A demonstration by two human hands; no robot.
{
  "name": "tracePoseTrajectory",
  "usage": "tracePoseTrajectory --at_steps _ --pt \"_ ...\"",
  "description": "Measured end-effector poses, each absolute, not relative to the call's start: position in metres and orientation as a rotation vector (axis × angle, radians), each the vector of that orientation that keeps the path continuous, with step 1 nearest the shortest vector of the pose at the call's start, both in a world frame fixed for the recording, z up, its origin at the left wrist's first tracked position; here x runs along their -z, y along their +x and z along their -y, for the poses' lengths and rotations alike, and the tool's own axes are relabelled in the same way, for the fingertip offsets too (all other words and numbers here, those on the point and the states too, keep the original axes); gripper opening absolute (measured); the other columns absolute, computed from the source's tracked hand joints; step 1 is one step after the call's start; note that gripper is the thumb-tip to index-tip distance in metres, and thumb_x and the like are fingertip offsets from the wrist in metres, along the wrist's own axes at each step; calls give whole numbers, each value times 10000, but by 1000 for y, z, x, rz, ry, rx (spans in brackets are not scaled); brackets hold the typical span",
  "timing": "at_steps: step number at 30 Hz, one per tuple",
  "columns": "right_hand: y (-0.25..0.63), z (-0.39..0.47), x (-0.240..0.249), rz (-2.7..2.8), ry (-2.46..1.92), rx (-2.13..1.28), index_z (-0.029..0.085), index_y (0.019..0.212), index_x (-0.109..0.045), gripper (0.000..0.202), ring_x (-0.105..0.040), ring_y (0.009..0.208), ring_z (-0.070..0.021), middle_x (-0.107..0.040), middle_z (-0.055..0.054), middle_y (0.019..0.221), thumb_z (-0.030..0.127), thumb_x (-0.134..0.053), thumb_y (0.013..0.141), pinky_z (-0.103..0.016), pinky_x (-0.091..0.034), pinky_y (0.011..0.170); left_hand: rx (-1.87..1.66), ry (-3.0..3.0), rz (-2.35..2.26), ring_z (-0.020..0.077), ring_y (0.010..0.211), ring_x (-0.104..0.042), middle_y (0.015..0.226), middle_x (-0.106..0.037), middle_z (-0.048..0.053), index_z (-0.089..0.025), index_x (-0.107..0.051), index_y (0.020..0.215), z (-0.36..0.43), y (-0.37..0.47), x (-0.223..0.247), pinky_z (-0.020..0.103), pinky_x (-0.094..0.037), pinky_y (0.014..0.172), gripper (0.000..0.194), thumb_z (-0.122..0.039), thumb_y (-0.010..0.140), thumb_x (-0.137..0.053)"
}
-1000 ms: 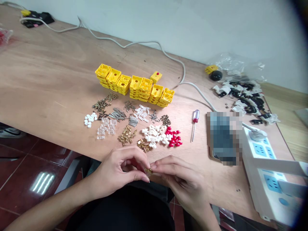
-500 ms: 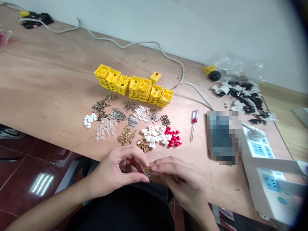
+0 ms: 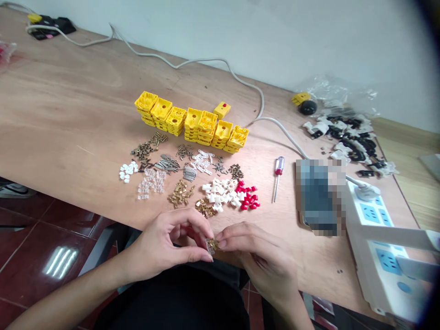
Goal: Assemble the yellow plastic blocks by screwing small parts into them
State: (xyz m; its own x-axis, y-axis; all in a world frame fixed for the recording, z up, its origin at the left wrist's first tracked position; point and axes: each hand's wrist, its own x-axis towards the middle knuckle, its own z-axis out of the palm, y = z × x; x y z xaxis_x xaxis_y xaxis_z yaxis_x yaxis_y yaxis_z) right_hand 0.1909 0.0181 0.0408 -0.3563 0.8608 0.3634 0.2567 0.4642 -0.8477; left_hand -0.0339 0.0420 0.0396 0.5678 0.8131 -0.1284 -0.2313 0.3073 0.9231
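Note:
Near the table's front edge, my left hand (image 3: 172, 247) pinches a small clear plastic piece (image 3: 210, 250) between thumb and fingers. My right hand (image 3: 257, 250) has its fingertips closed at a small brass part (image 3: 214, 243) against the clear piece. Just beyond the hands lie brass clips (image 3: 181, 194), clear plastic pieces (image 3: 151, 182), white fittings (image 3: 222, 193) and red caps (image 3: 248, 196). Metal strips (image 3: 167, 163), white strips (image 3: 202, 162) and small screws (image 3: 236, 172) are spread behind them.
Stacked yellow housings (image 3: 194, 121) stand behind the small parts. A screwdriver (image 3: 278, 172) lies to the right, beside a blurred phone-like object (image 3: 316, 197). A white power strip (image 3: 369, 229) is at the right edge, and a grey cable (image 3: 237, 82) runs along the back.
My right fingertips have shifted slightly to the right, showing more of the brass part at the clear piece. My left hand has hardly moved.

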Motion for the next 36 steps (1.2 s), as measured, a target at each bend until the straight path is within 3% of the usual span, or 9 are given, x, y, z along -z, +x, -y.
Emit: tracePoseTrajectory --at_steps 5,9,15,23,31,36 --pt "196 -16 -42 1924 -879 -858 194 1051 -727 304 -759 913 -148 -787 -48 964 -41 -580 926 -265 -644 796 -692 1038 -651 94 868 -686 966 -681 -4 -206 -693 1006 -43 -37 -40 187 -561 789 244 -74 833 -802" --pt "199 -15 -45 1945 -922 -841 210 1029 -743 290 -759 860 -147 -765 -48 952 -15 -590 929 -244 -650 726 -671 1076 -634 87 881 -675 985 -671 -11 -220 -695 1027 -43 -38 -42 182 -553 804 264 -70 836 -799" --pt "198 -14 -45 1993 -956 -831 224 1051 -738 309 -754 871 -151 -752 -51 951 -13 -575 939 -248 -656 748 -683 1103 -642 93 883 -670 994 -661 -5 -212 -701 1013 -43 -37 -43 185 -550 798 249 -70 834 -801" --pt "197 -6 -39 2080 -989 -742 251 1217 -720 369 -756 922 -172 -773 -51 1021 28 -611 944 -279 -653 794 -728 1174 -672 90 874 -642 1025 -633 4 -217 -708 1015 -43 -36 -40 164 -541 757 237 -67 848 -788" --pt "183 -10 -41 1900 -975 -793 220 1122 -745 329 -767 888 -144 -780 -55 998 -9 -632 915 -243 -668 773 -939 1286 -745 108 828 -638 935 -634 17 -178 -713 903 -40 -30 -38 170 -542 696 164 -49 836 -789" --pt "184 -10 -47 1896 -980 -985 251 1253 -709 450 -756 1054 -170 -772 -69 1154 -7 -578 909 -293 -663 882 -1012 1573 -873 127 850 -647 933 -639 18 -198 -677 949 -32 -30 -35 217 -537 736 158 -46 913 -702"
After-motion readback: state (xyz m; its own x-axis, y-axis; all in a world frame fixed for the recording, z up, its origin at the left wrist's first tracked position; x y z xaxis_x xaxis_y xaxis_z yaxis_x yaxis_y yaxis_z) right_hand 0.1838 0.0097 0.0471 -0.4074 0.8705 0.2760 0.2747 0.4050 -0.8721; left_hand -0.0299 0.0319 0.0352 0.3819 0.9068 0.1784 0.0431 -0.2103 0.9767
